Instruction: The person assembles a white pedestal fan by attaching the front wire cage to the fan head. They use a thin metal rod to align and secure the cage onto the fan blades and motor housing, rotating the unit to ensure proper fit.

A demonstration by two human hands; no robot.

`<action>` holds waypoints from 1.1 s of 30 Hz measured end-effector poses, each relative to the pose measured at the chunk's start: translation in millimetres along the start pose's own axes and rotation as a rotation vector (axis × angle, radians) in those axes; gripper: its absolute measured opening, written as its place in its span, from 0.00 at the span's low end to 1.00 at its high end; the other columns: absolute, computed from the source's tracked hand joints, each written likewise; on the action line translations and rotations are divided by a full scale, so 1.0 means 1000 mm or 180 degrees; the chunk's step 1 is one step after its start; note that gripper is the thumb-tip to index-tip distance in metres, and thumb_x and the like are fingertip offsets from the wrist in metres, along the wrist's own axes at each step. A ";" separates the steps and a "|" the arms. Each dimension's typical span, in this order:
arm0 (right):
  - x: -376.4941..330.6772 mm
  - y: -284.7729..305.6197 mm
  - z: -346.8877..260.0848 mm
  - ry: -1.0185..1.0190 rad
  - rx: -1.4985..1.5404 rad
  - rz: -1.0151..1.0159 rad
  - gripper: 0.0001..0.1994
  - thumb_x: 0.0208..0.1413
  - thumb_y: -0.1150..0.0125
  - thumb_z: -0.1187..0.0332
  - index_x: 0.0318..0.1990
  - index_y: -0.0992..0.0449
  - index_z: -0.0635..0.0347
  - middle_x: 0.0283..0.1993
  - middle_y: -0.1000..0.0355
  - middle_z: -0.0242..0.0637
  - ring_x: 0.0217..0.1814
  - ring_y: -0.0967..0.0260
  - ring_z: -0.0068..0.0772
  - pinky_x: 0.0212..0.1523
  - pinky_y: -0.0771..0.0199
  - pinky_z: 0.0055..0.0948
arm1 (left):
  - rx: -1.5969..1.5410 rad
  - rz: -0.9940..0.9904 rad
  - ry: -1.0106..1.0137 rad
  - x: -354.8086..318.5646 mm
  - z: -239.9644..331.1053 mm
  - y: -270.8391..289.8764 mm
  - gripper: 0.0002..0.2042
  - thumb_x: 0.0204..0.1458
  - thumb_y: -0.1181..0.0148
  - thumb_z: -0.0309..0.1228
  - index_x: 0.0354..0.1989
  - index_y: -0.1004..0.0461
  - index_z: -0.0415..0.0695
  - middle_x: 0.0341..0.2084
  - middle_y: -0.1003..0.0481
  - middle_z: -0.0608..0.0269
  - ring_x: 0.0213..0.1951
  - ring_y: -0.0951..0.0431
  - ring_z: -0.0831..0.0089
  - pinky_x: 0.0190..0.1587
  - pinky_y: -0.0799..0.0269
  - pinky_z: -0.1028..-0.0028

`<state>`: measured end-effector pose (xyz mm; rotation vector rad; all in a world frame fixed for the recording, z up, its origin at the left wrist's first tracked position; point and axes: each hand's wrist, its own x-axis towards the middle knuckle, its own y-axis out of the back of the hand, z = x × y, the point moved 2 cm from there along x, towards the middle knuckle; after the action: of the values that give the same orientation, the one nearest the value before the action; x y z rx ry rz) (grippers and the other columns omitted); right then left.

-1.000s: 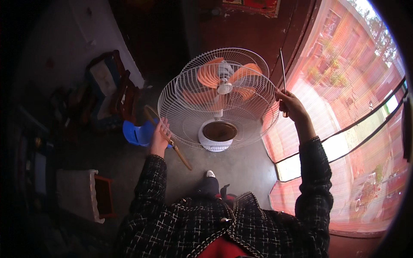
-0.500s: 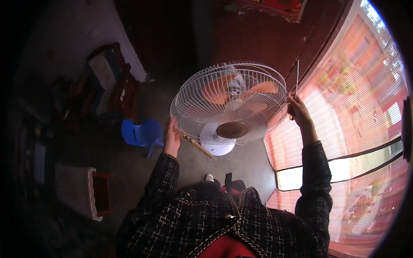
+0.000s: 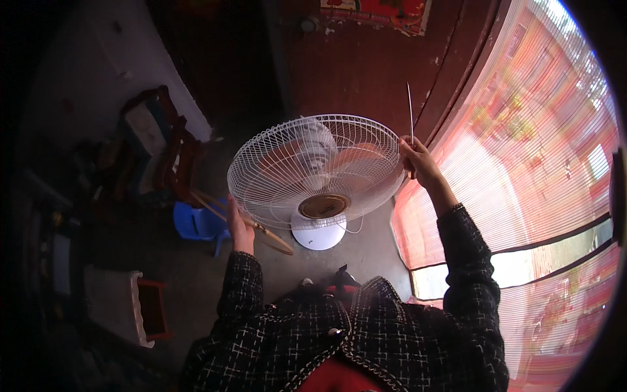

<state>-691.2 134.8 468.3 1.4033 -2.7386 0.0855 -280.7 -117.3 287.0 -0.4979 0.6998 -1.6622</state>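
Round white wire grille with brown centre (image 3: 323, 206) stood over orange plastic blades (image 3: 279, 160); seating unclear. Right hand (image 3: 421, 162) pinched its rim plus slim metal-shafted screwdriver (image 3: 410, 114). Left hand (image 3: 240, 228) clasped thin tan curved hoop (image 3: 274, 238) beside edge; hoop not yet around grille.

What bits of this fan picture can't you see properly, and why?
All in the head view:
- The thin metal tool's handle: mostly covered by the right hand.
- The tan band: partly covered by the left hand.
- The orange blades: veiled by the wire guard, so hard to count.
- Marks on the gold disc: too small.
- The jacket: cut off by the bottom edge.
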 end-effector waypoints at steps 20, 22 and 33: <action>-0.005 0.005 0.033 0.0442 0.0121 0.0188 0.11 0.60 0.41 0.58 0.40 0.31 0.55 0.21 0.39 0.21 0.15 0.46 0.11 0.11 0.52 0.17 | -0.0042 0.0262 0.0243 0.016 -0.006 0.005 0.20 0.61 0.52 0.43 0.59 0.34 0.53 0.59 0.34 0.72 0.60 0.38 0.73 0.60 0.46 0.64; -0.009 -0.001 0.032 0.0579 0.0196 0.0212 0.11 0.60 0.40 0.59 0.41 0.31 0.55 0.21 0.39 0.21 0.16 0.46 0.11 0.12 0.51 0.16 | 0.0020 0.0330 0.0155 0.020 -0.004 0.010 0.20 0.61 0.52 0.42 0.60 0.35 0.52 0.60 0.35 0.71 0.61 0.38 0.72 0.60 0.46 0.63; -0.004 -0.005 0.031 0.0593 0.0254 0.0540 0.10 0.58 0.37 0.63 0.40 0.29 0.56 0.26 0.37 0.21 0.22 0.44 0.11 0.20 0.44 0.15 | -0.0063 0.0085 -0.0299 0.019 -0.007 0.014 0.21 0.61 0.49 0.39 0.60 0.36 0.43 0.58 0.34 0.60 0.60 0.36 0.64 0.61 0.40 0.63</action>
<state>-686.0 132.4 437.2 1.1131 -2.7181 0.3200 -279.0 -135.8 271.9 -0.5747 0.6515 -1.5977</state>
